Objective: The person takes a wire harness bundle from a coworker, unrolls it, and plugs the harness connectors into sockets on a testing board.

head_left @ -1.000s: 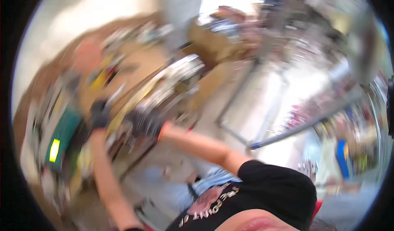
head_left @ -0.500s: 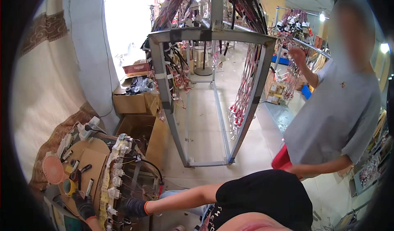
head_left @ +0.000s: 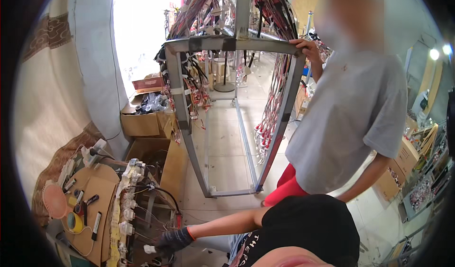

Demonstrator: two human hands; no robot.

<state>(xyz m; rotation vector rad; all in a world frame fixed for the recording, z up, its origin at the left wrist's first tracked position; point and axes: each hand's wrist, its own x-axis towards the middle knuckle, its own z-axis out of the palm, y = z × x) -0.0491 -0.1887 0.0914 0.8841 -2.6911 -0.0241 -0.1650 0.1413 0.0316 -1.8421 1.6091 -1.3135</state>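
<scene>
One right hand [head_left: 173, 242] of ours holds a white plug [head_left: 150, 249] by the right edge of the worktop [head_left: 103, 187]; we can't see our left.

Obst.: white plugs [head_left: 128, 215], L of R hand [head_left: 173, 242]; black cable [head_left: 171, 196], beyond; metal frame [head_left: 226, 44], farther; person [head_left: 350, 115], at frame's R side. Passable: frame's lower middle.
</scene>
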